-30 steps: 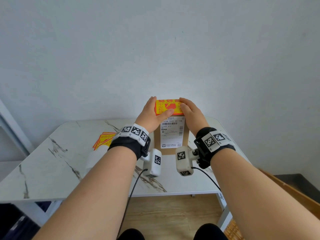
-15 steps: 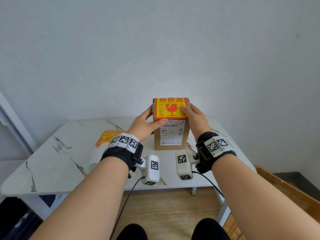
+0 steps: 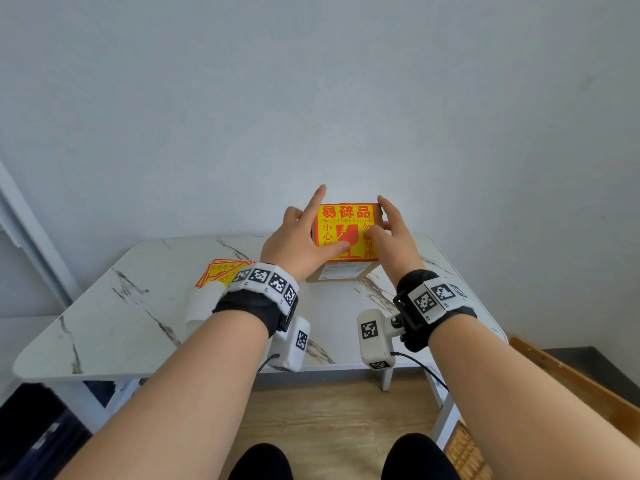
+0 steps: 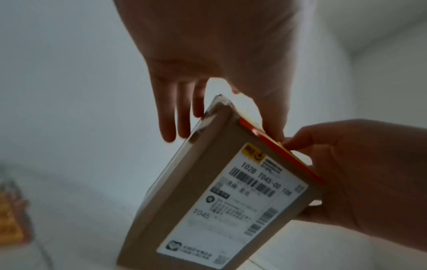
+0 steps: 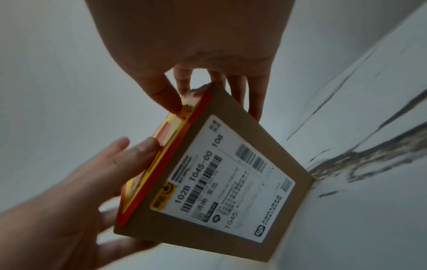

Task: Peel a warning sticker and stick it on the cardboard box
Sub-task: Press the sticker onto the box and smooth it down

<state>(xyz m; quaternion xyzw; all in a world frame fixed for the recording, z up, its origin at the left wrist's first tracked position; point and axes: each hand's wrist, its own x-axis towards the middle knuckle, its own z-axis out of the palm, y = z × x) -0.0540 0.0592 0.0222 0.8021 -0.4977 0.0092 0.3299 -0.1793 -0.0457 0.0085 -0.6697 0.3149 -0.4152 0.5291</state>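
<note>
One marble-topped table carries the cardboard box at its 12 o'clock edge. The warning sticker covers the box's top face. Left hand, at the box's 9 o'clock, presses its thumb on the sticker, fingers straight. Right hand, at 3 o'clock, likewise, fingers extended. Spare stickers lie at the box's 9 o'clock.

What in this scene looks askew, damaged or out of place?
Little stands out. The warning sticker lies square on the cardboard box, thumbs on it. The box's far top corner looks scuffed, though that view is blurred.
</note>
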